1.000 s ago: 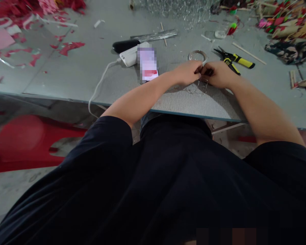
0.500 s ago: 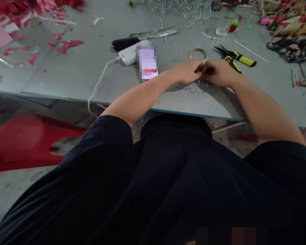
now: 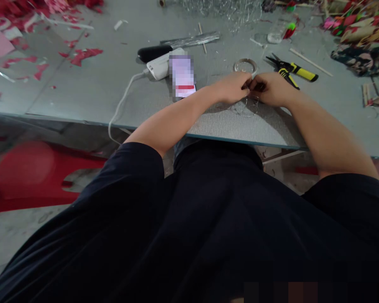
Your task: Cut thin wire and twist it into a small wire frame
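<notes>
My left hand (image 3: 236, 87) and my right hand (image 3: 270, 89) meet over the near part of the table, fingertips pinched close together. Both are closed on a thin, shiny wire (image 3: 252, 107), whose bent loops hang below the fingers toward the tabletop. The exact grip points are hidden by the fingers. Just beyond my hands lies a roll of tape (image 3: 245, 66) on its side. To the right of it, pliers with yellow and black handles (image 3: 290, 70) rest with their jaws apart.
Left of my hands are a phone (image 3: 183, 73), a white power bank (image 3: 159, 67) with a cable, and a black-handled tool (image 3: 154, 54). A heap of silvery wire (image 3: 221, 12) lies at the back. Red scraps (image 3: 85, 55) cover the left; a red stool (image 3: 28, 168) stands below.
Hardly anything differs. Both hands stay pinched together on the wire in the same place, and the whole view has shifted very slightly.
</notes>
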The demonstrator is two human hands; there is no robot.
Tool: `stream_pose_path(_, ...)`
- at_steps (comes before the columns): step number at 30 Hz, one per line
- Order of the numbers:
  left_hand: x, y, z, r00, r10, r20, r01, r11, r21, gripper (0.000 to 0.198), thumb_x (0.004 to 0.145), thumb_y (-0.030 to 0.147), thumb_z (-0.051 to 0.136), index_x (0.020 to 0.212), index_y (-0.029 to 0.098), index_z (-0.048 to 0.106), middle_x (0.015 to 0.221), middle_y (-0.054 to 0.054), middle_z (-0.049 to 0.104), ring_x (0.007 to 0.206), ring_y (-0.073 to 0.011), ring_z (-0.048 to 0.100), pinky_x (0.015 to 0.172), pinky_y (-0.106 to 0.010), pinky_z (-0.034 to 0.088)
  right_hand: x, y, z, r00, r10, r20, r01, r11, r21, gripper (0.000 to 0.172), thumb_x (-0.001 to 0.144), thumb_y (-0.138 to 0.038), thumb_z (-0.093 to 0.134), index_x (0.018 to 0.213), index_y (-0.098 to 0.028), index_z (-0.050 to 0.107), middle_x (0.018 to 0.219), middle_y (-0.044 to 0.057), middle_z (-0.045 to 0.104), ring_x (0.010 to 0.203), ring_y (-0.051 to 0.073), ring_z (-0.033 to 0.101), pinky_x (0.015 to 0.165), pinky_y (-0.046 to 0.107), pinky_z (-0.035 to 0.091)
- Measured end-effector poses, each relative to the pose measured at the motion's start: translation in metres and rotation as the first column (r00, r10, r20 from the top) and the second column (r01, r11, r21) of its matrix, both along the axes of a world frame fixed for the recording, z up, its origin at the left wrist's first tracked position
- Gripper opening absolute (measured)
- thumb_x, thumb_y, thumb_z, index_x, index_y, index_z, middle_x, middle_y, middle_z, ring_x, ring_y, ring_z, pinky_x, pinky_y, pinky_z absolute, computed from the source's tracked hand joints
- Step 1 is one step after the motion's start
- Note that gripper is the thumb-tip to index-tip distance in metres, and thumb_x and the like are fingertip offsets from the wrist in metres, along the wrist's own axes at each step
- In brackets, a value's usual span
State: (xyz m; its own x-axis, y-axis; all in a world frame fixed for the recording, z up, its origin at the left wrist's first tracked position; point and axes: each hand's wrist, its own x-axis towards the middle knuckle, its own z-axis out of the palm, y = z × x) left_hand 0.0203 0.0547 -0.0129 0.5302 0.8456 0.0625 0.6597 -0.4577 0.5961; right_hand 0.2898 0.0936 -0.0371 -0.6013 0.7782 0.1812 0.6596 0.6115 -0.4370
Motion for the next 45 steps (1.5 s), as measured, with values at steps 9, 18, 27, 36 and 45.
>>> stream_pose_path(9, 0.0, -0.005, 0.006, 1.0, 0.019, 0.0, -0.019, 0.999, -0.035, 0.04, 0.093, 0.046, 0.077, 0.131, 0.047, 0.089, 0.121, -0.008, 0.098, 0.154, -0.0431, 0.077, 0.113, -0.061, 0.059, 0.001, 0.001, -0.001, 1.0, -0.003, 0.0, 0.003, 1.0, -0.008, 0.018, 0.107, -0.041, 0.094, 0.103, -0.031, 0.08, 0.11, 0.006, 0.092, 0.09, 0.028, 0.07, 0.092, 0.046, 0.062)
stream_pose_path(18, 0.001, 0.003, -0.002, 1.0, 0.022, 0.018, -0.021, 0.999, -0.034, 0.033, 0.094, 0.041, 0.076, 0.125, 0.044, 0.087, 0.126, -0.006, 0.098, 0.149, -0.0392, 0.08, 0.114, -0.058, 0.061, 0.001, -0.003, -0.002, 0.998, -0.047, -0.033, 0.046, 0.999, -0.017, 0.027, 0.108, -0.055, 0.092, 0.101, -0.031, 0.082, 0.1, 0.005, 0.089, 0.092, 0.028, 0.07, 0.092, 0.046, 0.064)
stream_pose_path(27, 0.0, 0.008, -0.004, 0.999, 0.015, 0.045, -0.013, 0.999, -0.046, 0.019, 0.099, 0.036, 0.077, 0.116, 0.041, 0.084, 0.121, -0.005, 0.098, 0.145, -0.0344, 0.082, 0.119, -0.054, 0.06, 0.002, -0.002, -0.004, 0.998, -0.006, -0.058, 0.009, 0.999, 0.045, 0.04, 0.106, -0.068, 0.091, 0.098, -0.029, 0.082, 0.092, 0.006, 0.084, 0.086, 0.028, 0.069, 0.089, 0.048, 0.061)
stream_pose_path(36, 0.0, 0.008, -0.004, 0.991, 0.021, 0.134, -0.009, 0.995, -0.095, 0.01, 0.097, 0.033, 0.081, 0.106, 0.039, 0.08, 0.099, -0.003, 0.094, 0.136, -0.0339, 0.085, 0.115, -0.054, 0.059, 0.003, 0.0, -0.006, 0.998, -0.041, -0.056, 0.045, 0.997, 0.069, 0.028, 0.107, -0.056, 0.091, 0.101, -0.03, 0.085, 0.096, 0.006, 0.088, 0.086, 0.027, 0.071, 0.092, 0.048, 0.063)
stream_pose_path(45, -0.001, 0.008, -0.006, 0.978, 0.055, 0.203, -0.012, 0.978, -0.208, 0.016, 0.101, 0.045, 0.086, 0.112, 0.036, 0.076, 0.101, -0.007, 0.089, 0.112, -0.0352, 0.085, 0.093, -0.053, 0.056, 0.0, -0.007, -0.001, 0.994, -0.077, -0.083, 0.082, 0.995, 0.057, 0.024, 0.109, -0.053, 0.09, 0.099, -0.032, 0.081, 0.105, 0.006, 0.092, 0.093, 0.031, 0.077, 0.099, 0.054, 0.067)
